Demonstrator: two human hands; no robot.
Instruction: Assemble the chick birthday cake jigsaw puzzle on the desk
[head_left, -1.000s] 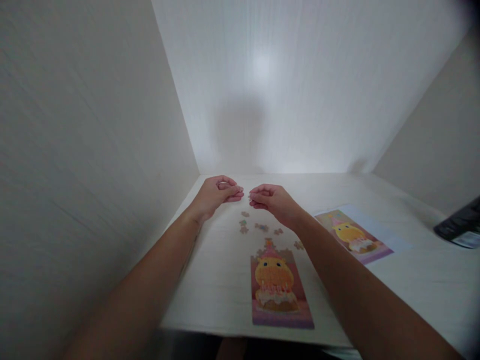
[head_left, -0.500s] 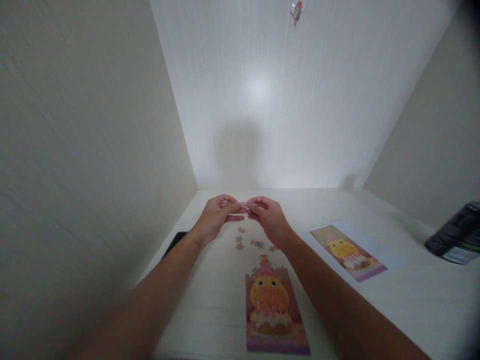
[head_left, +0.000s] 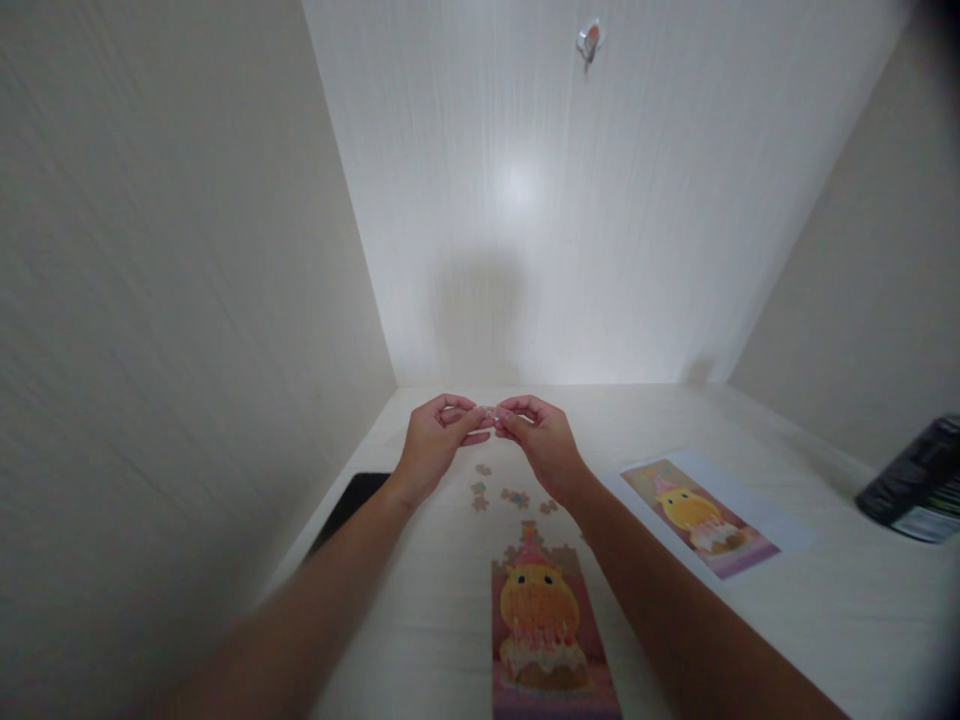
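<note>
Both hands are up off the worktop [head_left: 750, 620], fingertips pinched together on a tiny puzzle piece [head_left: 490, 412] between them. The left hand [head_left: 435, 440] and right hand [head_left: 541, 440] are knuckles-up, forearms stretched forward. I'd guess the piece is thin, feather-light cardboard that bends easily, so pinch the edges, not the tabs. More loose pieces [head_left: 495, 492] lie just beyond the half-built puzzle [head_left: 547, 630].
</note>
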